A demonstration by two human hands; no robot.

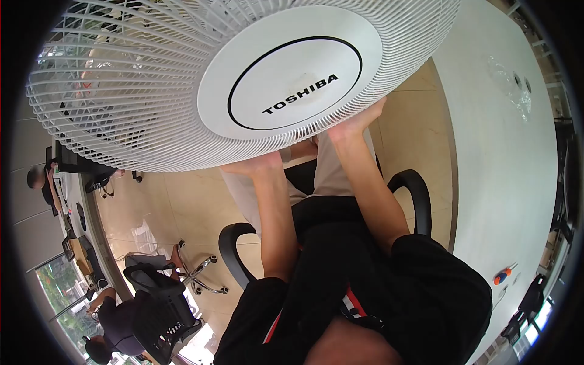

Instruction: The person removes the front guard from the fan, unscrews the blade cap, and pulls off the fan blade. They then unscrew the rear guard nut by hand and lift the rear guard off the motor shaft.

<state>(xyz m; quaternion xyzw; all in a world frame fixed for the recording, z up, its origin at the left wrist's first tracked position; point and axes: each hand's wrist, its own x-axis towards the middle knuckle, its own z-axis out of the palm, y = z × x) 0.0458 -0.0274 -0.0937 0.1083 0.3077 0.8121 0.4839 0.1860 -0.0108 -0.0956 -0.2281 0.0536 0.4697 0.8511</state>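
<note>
Both my left grip (258, 163) and right grip (358, 123) touch the near rim of the white TOSHIBA fan grille (289, 76); fingers partly hidden, I cannot tell whether they close. Right of them, a screwdriver (502, 276) lies on the worktop (502, 176).

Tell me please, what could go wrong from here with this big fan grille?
The fan grille may tip, since the left hand and right hand seem to support it near one edge. Its thin wires might bend if pressed too hard there. In this view its rim overlaps the table, so turning that way could perhaps cause a knock.
</note>
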